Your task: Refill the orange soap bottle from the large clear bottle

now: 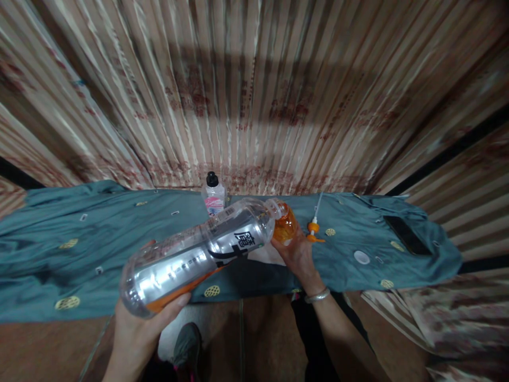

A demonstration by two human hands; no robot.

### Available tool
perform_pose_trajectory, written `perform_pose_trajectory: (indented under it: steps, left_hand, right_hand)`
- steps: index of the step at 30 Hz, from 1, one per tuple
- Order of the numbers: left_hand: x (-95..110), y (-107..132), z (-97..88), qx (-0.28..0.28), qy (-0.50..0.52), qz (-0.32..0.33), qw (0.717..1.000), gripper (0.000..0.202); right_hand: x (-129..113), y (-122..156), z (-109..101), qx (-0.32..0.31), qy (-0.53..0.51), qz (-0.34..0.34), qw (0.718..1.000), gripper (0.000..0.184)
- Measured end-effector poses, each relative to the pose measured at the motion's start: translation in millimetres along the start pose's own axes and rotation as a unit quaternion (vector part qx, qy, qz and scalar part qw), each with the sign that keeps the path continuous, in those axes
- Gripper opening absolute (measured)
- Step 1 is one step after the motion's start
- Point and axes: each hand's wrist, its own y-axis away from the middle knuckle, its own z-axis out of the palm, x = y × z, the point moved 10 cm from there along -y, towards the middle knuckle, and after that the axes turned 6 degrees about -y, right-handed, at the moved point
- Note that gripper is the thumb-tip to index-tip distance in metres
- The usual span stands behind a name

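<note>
A large clear plastic bottle (pixel 194 254) with a silver and orange label lies tilted in my left hand (pixel 147 323), its fingers wrapped round the base end. The bottle's neck points right and meets the top of a small orange bottle (pixel 284 225). My right hand (pixel 296 254), with a bracelet at the wrist, is closed round that orange bottle. Whether liquid passes between the two cannot be made out. Just right of my right hand, an orange pump head (pixel 314 229) with a pale dip tube rests on the cloth.
A clear bottle with a black cap (pixel 213 196) stands behind the large bottle. On the green patterned cloth (pixel 131 212) lie a white round lid (pixel 361 257) and a dark phone (pixel 406 234) to the right. A striped curtain (pixel 246 106) hangs close behind.
</note>
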Motion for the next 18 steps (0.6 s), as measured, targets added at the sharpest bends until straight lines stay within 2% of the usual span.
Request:
perform_pose_trajectory:
  steps: [3,10,18]
  left_hand:
    - [-3.0,1.0,0.4,0.005,0.020,-0.037,0.999,0.109]
    - [6.0,3.0,1.9,0.005,0.019,-0.029,0.999,0.103]
    - [-13.3,-8.9,-3.7,-0.017,0.007,-0.026,0.999,0.102]
  right_hand:
    - [1.1,-1.4,-1.3,-0.005,-0.013,0.024,1.000,0.084]
    - [1.1,-1.2,-1.9,0.001,-0.011,0.036,0.999,0.082]
    - [6.1,0.5,-0.1,0.008,-0.044,0.028,0.999,0.084]
